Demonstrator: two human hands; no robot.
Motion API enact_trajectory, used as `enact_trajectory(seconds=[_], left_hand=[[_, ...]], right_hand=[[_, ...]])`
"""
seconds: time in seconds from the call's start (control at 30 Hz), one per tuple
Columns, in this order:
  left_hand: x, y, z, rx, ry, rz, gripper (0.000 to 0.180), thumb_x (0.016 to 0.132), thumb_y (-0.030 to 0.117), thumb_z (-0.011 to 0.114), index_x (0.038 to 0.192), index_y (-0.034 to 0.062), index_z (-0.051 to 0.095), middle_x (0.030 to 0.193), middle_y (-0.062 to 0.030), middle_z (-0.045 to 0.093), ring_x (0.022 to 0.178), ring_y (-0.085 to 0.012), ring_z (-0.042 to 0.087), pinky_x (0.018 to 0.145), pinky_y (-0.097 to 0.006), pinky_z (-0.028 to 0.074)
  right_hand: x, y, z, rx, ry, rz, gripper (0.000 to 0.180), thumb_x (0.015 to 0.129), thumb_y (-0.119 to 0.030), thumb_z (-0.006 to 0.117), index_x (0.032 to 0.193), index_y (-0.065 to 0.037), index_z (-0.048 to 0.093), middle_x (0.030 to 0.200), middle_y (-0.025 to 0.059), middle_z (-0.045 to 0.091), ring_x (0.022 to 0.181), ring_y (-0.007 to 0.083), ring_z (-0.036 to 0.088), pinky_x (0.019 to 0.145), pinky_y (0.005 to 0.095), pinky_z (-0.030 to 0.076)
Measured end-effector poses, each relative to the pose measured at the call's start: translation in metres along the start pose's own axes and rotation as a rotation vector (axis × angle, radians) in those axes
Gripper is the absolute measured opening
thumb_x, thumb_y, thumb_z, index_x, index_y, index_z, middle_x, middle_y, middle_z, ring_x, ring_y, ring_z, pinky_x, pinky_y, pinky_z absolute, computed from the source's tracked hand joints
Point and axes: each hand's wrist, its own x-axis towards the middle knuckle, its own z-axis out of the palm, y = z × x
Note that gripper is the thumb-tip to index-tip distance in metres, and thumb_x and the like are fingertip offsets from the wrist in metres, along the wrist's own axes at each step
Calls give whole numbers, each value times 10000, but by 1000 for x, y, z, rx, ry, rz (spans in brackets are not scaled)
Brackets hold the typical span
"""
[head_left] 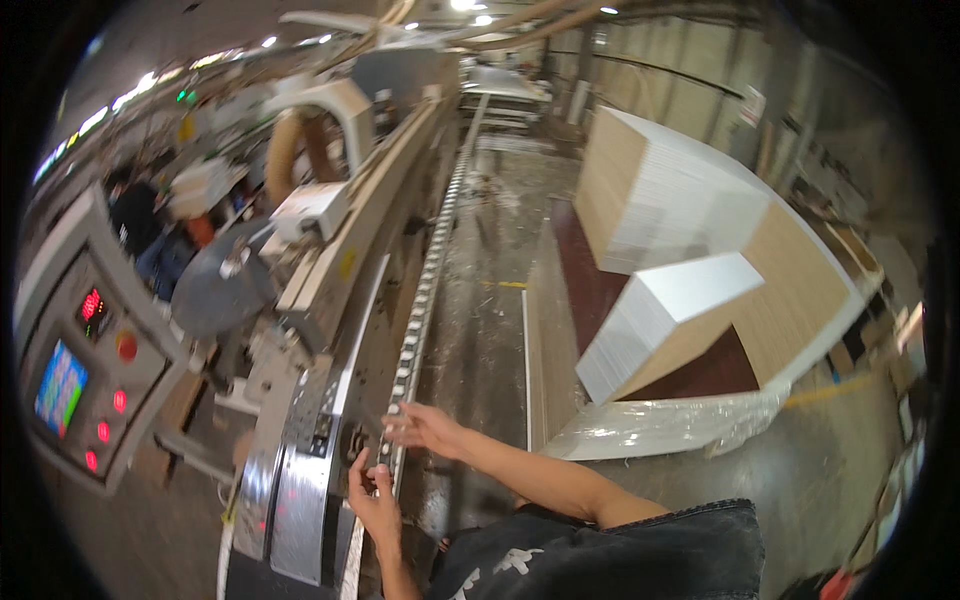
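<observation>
My left hand point(376, 503) is raised beside the metal infeed of a long woodworking machine point(345, 365), thumb and fingers apart, with nothing seen in it. Just ahead and to the right, my right hand point(424, 430) reaches over the narrow roller track point(428, 290) along the machine's side. Its fingers stretch left over the rollers, and nothing shows in them; whether they touch the rollers I cannot tell. A shiny metal plate point(300, 505) lies left of my left hand.
To the left stands a control panel point(105, 345) with a lit screen and red buttons. Tall stacks of white-faced panels point(670, 190) stand at the right, with a shorter stack point(665, 320) before them and plastic wrap point(680, 420) below. A person point(145, 230) is behind the machine.
</observation>
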Motion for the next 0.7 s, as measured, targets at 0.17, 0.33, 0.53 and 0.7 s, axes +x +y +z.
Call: enact_trajectory(seconds=[0.17, 0.33, 0.53, 0.7], left_hand=[[-11, 72, 117, -28, -328, 143, 374, 1032, 104, 623, 1388, -12, 611, 867, -54, 696, 806, -100, 621, 769, -260, 505], [-50, 115, 255, -64, -695, 190, 394, 1026, 147, 650, 1377, -28, 620, 889, -54, 716, 830, -117, 638, 780, -301, 523], [-108, 158, 417, 213, -756, 570, 481, 962, 223, 735, 1400, 55, 627, 1086, -105, 604, 872, -195, 612, 809, -347, 526], [-114, 155, 469, 478, -593, 553, 438, 986, 276, 704, 1368, 67, 652, 1037, -114, 611, 855, -247, 623, 828, -392, 522]], right_hand=[[-164, -9, -109, 97, 97, -103, 483, 1102, -358, 511, 1497, -88, 444, 1451, 197, 597, 1215, 346, 667, 1006, 463, 562], [-295, -5, -185, 304, 337, -237, 493, 1104, -339, 507, 1504, -62, 430, 1406, 186, 626, 1170, 338, 682, 991, 471, 570], [-412, -10, -251, 296, 522, -387, 488, 1105, -320, 513, 1497, -37, 443, 1393, 200, 632, 1156, 336, 690, 968, 473, 580], [-474, 7, -309, 409, 646, -459, 510, 1075, -287, 571, 1481, -8, 441, 1338, 223, 667, 1121, 336, 717, 949, 444, 586]])
